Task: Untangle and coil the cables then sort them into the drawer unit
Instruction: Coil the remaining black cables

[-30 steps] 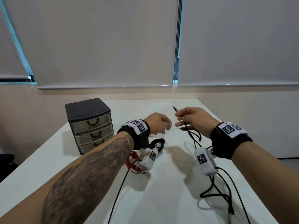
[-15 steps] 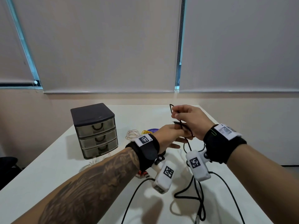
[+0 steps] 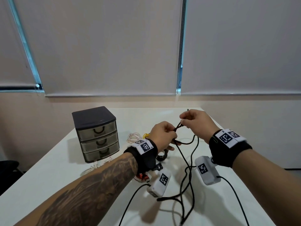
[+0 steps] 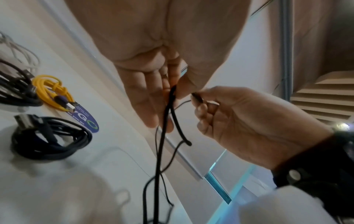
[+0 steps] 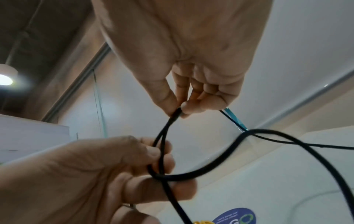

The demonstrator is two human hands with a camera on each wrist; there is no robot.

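A long black cable (image 3: 183, 156) hangs from both hands above the white table (image 3: 57, 176), its slack trailing in loose loops toward the near edge. My left hand (image 3: 172, 130) pinches two strands of it together (image 4: 162, 136). My right hand (image 3: 183, 122), just above and to the right, pinches the top of the folded bend (image 5: 177, 115) between thumb and forefinger. A larger loop (image 5: 210, 171) curls around the left hand's fingers (image 5: 168, 163). The three-drawer unit (image 3: 97, 134) stands at the left with all its drawers shut.
Behind the left hand lie a white cable (image 3: 134, 137) and a yellow cable (image 4: 49, 89) on a blue sticker (image 4: 86, 121). A coiled dark cable (image 4: 51, 141) sits under the left wrist, and a red cable (image 3: 141, 176) near the forearm. More white cable (image 3: 97, 165) lies before the drawer unit.
My left hand has risen to meet the right and taken hold of the black cable. A short doubled bend now spans the two hands, higher above the table than before.
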